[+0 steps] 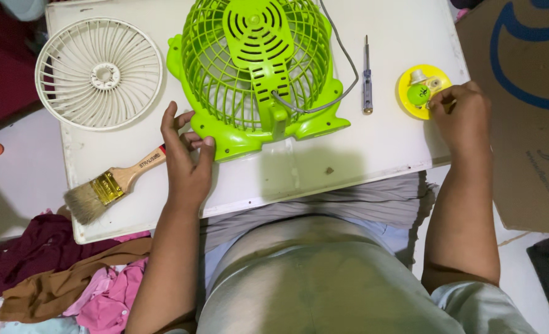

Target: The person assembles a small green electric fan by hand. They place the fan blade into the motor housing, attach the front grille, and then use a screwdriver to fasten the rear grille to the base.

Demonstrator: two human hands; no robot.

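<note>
1. The left hand (186, 162) lies flat on the white board (373, 142), fingers spread, fingertips against the lower-left edge of the green fan housing (256, 80). It steadies the housing and grips nothing.

2. The right hand (463, 114) reaches to the board's right edge, fingertips pinched down over the yellow lid (423, 91), which holds a small green knob and some tiny pale parts. Whether it has one of them pinched I can't quite make out from here; the fingers cover that spot.

3. The housing lies grille-up in the middle of the board, its grey cord (342, 62) looping off to the right.

4. Just beside the cord lies a thin screwdriver (367, 77), between the housing and the lid.

5. Further left, the cream front grille (99, 72) rests flat, and a paintbrush (115, 184) lies slantwise near the left wrist.

6. Likely trouble: the lid sits right at the board's rim, so a clumsy pinch could tip it and scatter the small parts to the floor or into the heap of clothes (70, 284) below.

7. The screwdriver could also roll if the cord is tugged.
</note>
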